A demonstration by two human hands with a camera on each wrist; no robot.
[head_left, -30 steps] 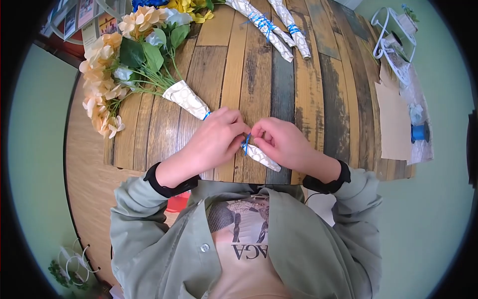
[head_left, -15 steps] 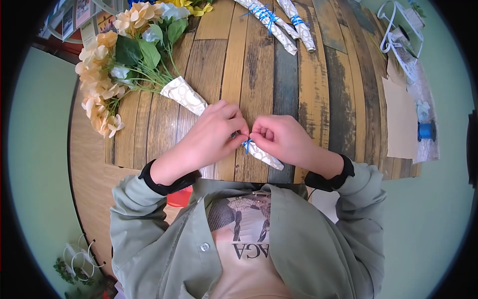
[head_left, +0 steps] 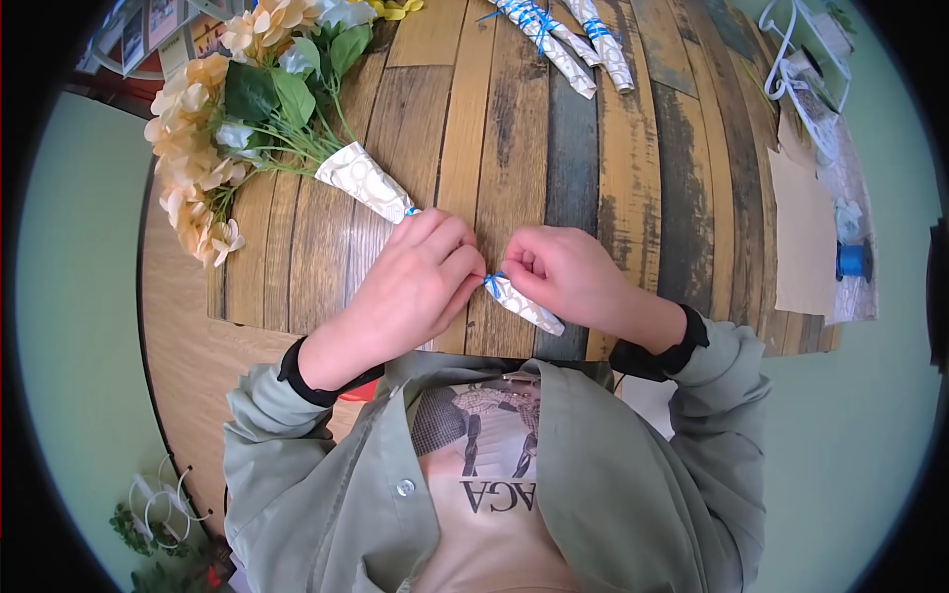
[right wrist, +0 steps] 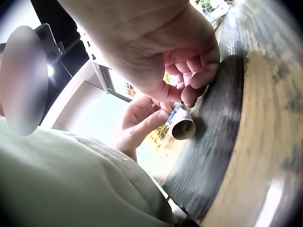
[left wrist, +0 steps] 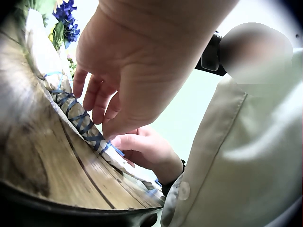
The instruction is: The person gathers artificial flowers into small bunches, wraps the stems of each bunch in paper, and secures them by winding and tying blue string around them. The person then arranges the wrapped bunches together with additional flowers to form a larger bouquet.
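Observation:
A bouquet of peach artificial flowers (head_left: 193,158) lies on the wooden table, its stems wrapped in white patterned paper (head_left: 361,185). Blue ribbon (left wrist: 80,118) criss-crosses the narrow part of the wrap and meets in a knot near the lower end. At that knot my left hand (head_left: 420,282) pinches the ribbon between thumb and forefinger, its other fingers bent over the wrap. My right hand (head_left: 563,269) pinches ribbon just to the right, fingers curled. Below both hands the open paper end (right wrist: 183,128) points toward the table's front edge.
Other paper wraps (head_left: 554,44) tied with blue ribbon lie at the back. Along the right edge are brown paper (head_left: 803,237), a blue ribbon spool (head_left: 853,261) and a white wire stand (head_left: 806,69). Blue flowers (left wrist: 67,21) show beyond the left hand.
The left hand has shifted slightly left and down, so the fingertips of both hands are a bit farther apart. The knot shows more clearly between them. The head view has shifted slightly.

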